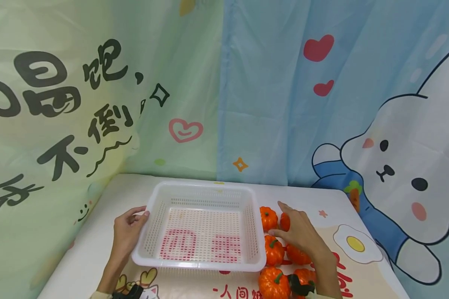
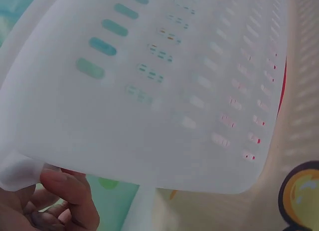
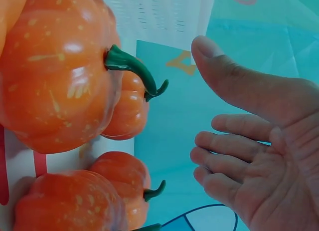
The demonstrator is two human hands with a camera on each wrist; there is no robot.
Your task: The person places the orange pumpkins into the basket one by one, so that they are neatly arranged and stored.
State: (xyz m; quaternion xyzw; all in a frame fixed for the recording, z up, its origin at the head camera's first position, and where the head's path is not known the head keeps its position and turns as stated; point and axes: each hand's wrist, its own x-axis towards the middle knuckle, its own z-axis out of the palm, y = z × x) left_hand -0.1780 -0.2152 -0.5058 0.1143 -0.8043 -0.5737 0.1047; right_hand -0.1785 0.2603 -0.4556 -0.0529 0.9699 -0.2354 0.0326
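A white plastic basket [image 1: 200, 265] with perforated walls stands in the middle of the table. My left hand [image 1: 129, 228] grips its left rim, and in the left wrist view the thumb [image 2: 67, 186] and curled fingers meet at the basket's edge. My right hand [image 1: 299, 232] hovers over several small orange pumpkins beside the basket's right wall. Its thumb and fingers are spread apart, holding nothing. A speckled pumpkin [image 3: 57, 71] with a green stem looms large in the right wrist view, apart from the open palm. The hand partly hides the pumpkins beneath it in the head view.
The pumpkins run in two columns down the basket's right side, a front pumpkin [image 1: 274, 283] nearest me. A printed cloth [image 1: 359, 274] with a fried egg and red lettering covers the table. Behind hangs a cartoon curtain [image 1: 254, 83].
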